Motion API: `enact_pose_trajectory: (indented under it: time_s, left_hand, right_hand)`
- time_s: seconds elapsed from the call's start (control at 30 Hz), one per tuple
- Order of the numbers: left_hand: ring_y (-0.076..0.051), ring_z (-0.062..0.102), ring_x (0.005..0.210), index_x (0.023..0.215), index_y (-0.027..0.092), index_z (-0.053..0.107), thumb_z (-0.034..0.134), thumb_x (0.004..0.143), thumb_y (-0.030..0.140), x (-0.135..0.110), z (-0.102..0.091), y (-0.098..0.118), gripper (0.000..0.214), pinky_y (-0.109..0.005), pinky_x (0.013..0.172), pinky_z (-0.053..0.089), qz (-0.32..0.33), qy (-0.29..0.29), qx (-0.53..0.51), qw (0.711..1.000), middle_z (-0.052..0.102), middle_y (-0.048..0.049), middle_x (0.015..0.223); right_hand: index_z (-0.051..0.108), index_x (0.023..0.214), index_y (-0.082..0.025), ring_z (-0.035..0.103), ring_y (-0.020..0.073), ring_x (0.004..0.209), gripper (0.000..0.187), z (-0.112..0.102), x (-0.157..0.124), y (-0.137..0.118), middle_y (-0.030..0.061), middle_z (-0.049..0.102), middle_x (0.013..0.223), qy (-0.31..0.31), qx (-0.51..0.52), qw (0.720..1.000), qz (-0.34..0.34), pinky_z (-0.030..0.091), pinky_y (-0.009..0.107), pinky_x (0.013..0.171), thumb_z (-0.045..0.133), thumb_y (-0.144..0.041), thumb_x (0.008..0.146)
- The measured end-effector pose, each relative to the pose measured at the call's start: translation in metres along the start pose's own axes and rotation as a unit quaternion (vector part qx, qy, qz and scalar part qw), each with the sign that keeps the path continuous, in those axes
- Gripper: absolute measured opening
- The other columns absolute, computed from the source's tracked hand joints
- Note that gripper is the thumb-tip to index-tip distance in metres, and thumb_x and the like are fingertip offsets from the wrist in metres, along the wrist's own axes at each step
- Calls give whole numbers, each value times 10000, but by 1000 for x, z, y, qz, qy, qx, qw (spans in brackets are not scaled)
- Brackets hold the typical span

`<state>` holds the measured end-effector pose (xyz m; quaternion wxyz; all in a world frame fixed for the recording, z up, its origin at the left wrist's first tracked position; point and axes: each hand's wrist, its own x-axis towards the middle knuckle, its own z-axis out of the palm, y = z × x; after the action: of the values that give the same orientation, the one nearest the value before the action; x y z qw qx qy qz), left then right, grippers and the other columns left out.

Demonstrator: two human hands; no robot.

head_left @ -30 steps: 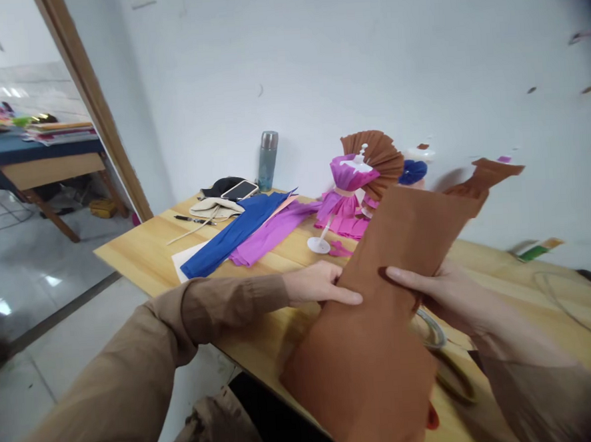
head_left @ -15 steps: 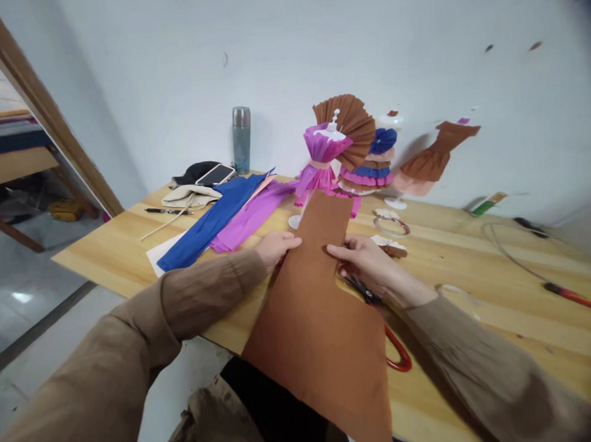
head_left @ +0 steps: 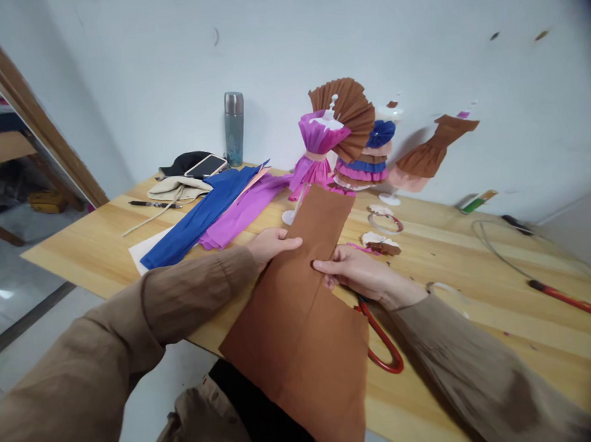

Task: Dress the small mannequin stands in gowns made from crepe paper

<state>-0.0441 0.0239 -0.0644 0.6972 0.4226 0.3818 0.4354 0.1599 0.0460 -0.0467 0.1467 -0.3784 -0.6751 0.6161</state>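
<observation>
A long brown crepe paper sheet (head_left: 301,320) lies flat on the wooden table (head_left: 479,283) and hangs over its near edge. My left hand (head_left: 271,242) rests on the sheet's left edge, fingers together and thumb on top, pinching the paper. My right hand (head_left: 363,273) holds the right edge the same way, thumb lying across the sheet. Red-handled scissors (head_left: 380,339) lie under my right wrist, partly hidden.
Blue (head_left: 200,217) and purple (head_left: 247,210) paper strips lie at left. Paper-dress dolls (head_left: 340,138) stand at the back by the wall, with a bottle (head_left: 234,128), a phone (head_left: 206,166) on a cap, a pen (head_left: 147,204), tape rings (head_left: 383,222) and a red-handled tool (head_left: 565,296).
The brown sheet came down from being held up in the air and now lies flat on the table. Both hands moved down with it, and the view shifted lower.
</observation>
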Motion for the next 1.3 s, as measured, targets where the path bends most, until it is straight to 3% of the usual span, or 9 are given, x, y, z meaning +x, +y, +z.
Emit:
enact_pose_trajectory:
  time_s: [0.1, 0.27, 0.47, 0.57, 0.63, 0.77, 0.97, 1.13, 1.3]
  left_hand:
    - [-179, 678, 687, 847, 94, 710, 855, 559, 360, -1, 1, 0, 418, -312, 699, 536, -1, 14, 62, 998, 739, -79, 814]
    - [-156, 660, 653, 777, 124, 700, 808, 608, 289, -2, 3, -2, 260, -269, 632, 513, 25, 36, 111, 993, 725, -30, 753]
    - [-153, 662, 682, 807, 119, 732, 865, 555, 350, -9, 7, 9, 367, -268, 671, 522, 55, -34, 75, 995, 741, -48, 785]
    - [-147, 657, 652, 782, 115, 734, 888, 533, 386, -14, 10, 15, 399, -259, 644, 518, 78, -53, 48, 994, 732, -51, 742]
    - [-148, 657, 634, 774, 115, 734, 893, 529, 385, -17, 11, 21, 398, -267, 644, 522, 99, -42, 24, 994, 732, -55, 732]
    - [-174, 682, 680, 802, 131, 732, 896, 510, 348, -22, 7, 42, 399, -309, 712, 543, 178, 31, -35, 983, 748, -59, 790]
    - [-195, 701, 784, 949, 160, 708, 763, 671, 274, -23, -13, 69, 305, -348, 797, 569, 260, 106, -97, 955, 754, -51, 913]
    - [-219, 712, 851, 931, 166, 676, 701, 706, 236, -9, -30, 61, 237, -391, 850, 572, 242, 244, -85, 935, 751, -59, 925]
    - [-225, 700, 795, 758, 196, 647, 708, 673, 195, 0, -70, 65, 105, -396, 808, 573, 165, 335, 98, 922, 725, -38, 756]
  right_hand:
    - [604, 574, -170, 527, 95, 472, 427, 0, 1, 1, -5, 603, 495, -6, 7, 1000, 10, 419, 240, 519, 793, -549, 622]
    - [593, 575, -173, 539, 108, 481, 415, 4, 0, -2, -10, 603, 502, -11, -17, 1000, 17, 439, 263, 542, 790, -536, 619]
    - [653, 785, -198, 632, 178, 712, 297, 6, -15, -14, 13, 677, 713, -31, -57, 998, 27, 514, 336, 725, 754, -464, 698]
    - [663, 1017, -209, 643, 203, 946, 419, 6, -21, -20, 32, 712, 967, -84, -58, 995, -19, 501, 364, 896, 782, -423, 678]
    - [657, 1055, -204, 645, 191, 947, 464, 7, -22, -21, 22, 714, 982, -144, -60, 987, -40, 497, 355, 914, 796, -411, 663]
    - [684, 856, -165, 639, 139, 745, 310, 9, -19, -22, -7, 703, 789, -220, -79, 971, -39, 520, 291, 770, 766, -428, 714]
    - [687, 801, -136, 636, 97, 591, 389, 7, -14, -17, 25, 718, 729, -148, 20, 989, -10, 513, 235, 608, 807, -477, 658]
    - [676, 818, -139, 587, 71, 506, 418, 5, -5, -8, 18, 705, 662, -32, 80, 996, -22, 473, 217, 541, 815, -495, 648]
    - [680, 819, -147, 604, 87, 549, 412, 9, -3, -5, 24, 710, 697, -27, 60, 998, -1, 471, 240, 568, 821, -486, 633]
